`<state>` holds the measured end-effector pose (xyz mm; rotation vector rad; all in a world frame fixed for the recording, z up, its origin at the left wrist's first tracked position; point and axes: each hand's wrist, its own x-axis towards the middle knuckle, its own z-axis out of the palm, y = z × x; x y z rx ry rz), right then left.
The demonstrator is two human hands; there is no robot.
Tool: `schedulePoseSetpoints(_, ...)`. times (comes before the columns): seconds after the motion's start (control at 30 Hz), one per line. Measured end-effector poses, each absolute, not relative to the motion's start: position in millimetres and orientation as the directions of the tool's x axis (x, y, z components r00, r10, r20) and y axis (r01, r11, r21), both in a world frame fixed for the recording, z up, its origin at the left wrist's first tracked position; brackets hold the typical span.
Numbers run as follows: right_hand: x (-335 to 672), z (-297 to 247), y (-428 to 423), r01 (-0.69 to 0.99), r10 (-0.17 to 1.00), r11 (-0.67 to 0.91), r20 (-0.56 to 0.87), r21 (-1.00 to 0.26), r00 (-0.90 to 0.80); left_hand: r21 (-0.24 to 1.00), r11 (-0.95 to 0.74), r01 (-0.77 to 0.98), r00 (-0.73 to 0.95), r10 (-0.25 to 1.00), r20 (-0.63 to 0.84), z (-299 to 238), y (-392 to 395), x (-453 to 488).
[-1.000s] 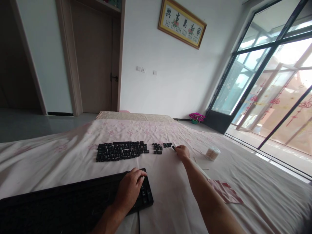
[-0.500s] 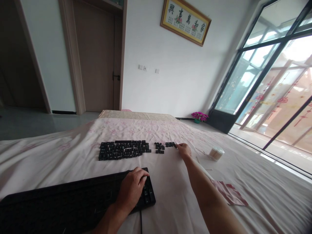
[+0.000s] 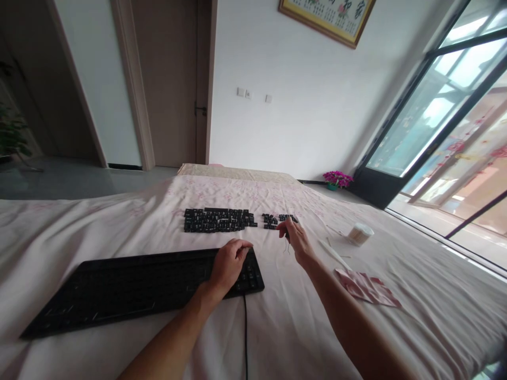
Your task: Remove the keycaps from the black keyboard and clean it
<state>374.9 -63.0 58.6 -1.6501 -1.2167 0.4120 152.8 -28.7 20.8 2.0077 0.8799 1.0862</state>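
Keyboard (image 3: 138, 287) lies flat, long axis left to right.

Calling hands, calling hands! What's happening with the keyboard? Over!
Left hand on keyboard, right end, hiding part of it. Right hand gripping thin wire tool near loose keys. Pink cloth off to the right.

White wall (image 3: 253, 137) at back w/ a row of switches (image 3: 244, 93) & a gold-framed pic (image 3: 328, 24), hung tilted in view, top cut off. L of it: brown door (image 3: 170, 79) w/ dark handle (image 3: 200, 110). Grey, glossy flr (image 3: 158, 177); leafy plant (image 3: 13, 132) far L, dim there. Magenta flowers (image 3: 337, 178) nr R corner, by dark-framed glazing (image 3: 420, 113), bright daylight thru it. Pale pink sheet (image 3: 289, 327), creased, faint floral print, fills foreground.
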Motion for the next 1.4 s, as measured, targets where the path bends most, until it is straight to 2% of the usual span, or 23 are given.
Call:
schedulePoseSetpoints(0.07,346,66,-78,0.469,0.890,0.104,0.293,-0.877,0.350,0.829,-0.503,0.246,0.413,0.828,0.380,28,-26,146)
schedulePoseSetpoints(0.23,299,64,-93,0.203,0.944,0.189,0.235,-0.961,0.230,0.806,-0.492,0.330,0.458,0.830,0.319,35,-19,119)
schedulePoseSetpoints(0.33,286,53,-90,0.162,0.957,0.206,0.233,-0.965,0.173,0.781,-0.515,0.355,0.483,0.816,0.318,29,-20,106)
schedulePoseSetpoints(0.6,277,29,-86,0.302,0.956,0.240,0.279,-0.922,0.092,0.766,-0.519,0.379,0.490,0.815,0.310,17,-27,102)
schedulePoseSetpoints(0.87,273,31,-84,0.384,0.949,0.305,0.312,-0.872,-0.045,0.700,-0.559,0.444,0.528,0.794,0.300,18,-28,102)
schedulePoseSetpoints(1.03,269,41,-84,0.534,0.916,0.395,0.361,-0.747,-0.172,0.683,-0.574,0.452,0.546,0.783,0.297,17,-28,101)
schedulePoseSetpoints(1.13,270,46,-83,0.621,0.913,0.399,0.358,-0.675,-0.198,0.675,-0.592,0.440,0.548,0.772,0.320,17,-27,101)
schedulePoseSetpoints(1.4,263,41,-86,0.636,0.895,0.445,0.336,-0.630,-0.293,0.659,-0.611,0.438,0.571,0.756,0.321,14,-27,100)
